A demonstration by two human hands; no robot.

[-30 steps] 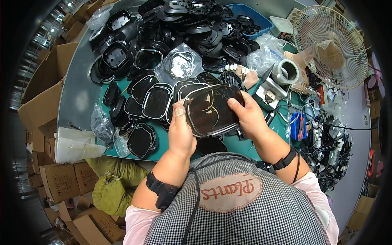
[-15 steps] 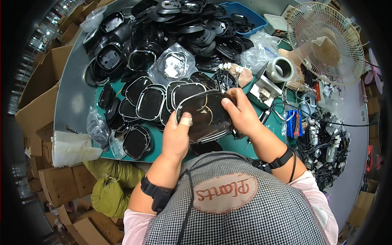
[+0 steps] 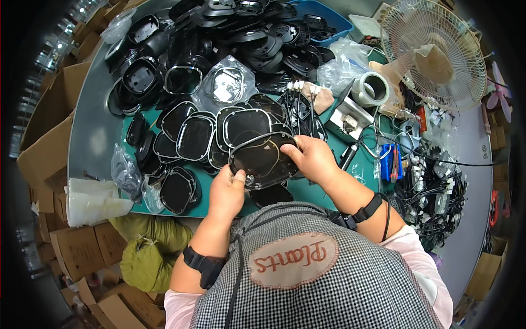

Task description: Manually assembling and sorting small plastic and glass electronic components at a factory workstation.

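Between my hands I hold a dark, see-through panel (image 3: 263, 162) with rounded corners and a pale rim, tilted above the bench. My left hand (image 3: 227, 189) grips its lower left corner, thumb on the face. My right hand (image 3: 309, 159) pinches its upper right edge, thumb on top. A curved thin line shows across its face. Just beyond it lie several similar rimmed panels (image 3: 196, 137), overlapping on the green mat. Another dark panel (image 3: 271, 194) lies below the held one, close to my apron. A stack of panels (image 3: 179, 191) stands to the left.
Black plastic housings (image 3: 219, 27) are heaped at the back. A blue bin (image 3: 334, 27) and a fan (image 3: 433, 52) stand at the back right. Right of my hands are a metal fixture (image 3: 348, 118), a white ring (image 3: 372, 89) and bundled cables (image 3: 438, 192). Cardboard boxes (image 3: 82, 249) flank the bench.
The held panel has tipped and dropped slightly toward the lower left. Both hands have shifted with it and keep their grip. The whole view has moved a little.
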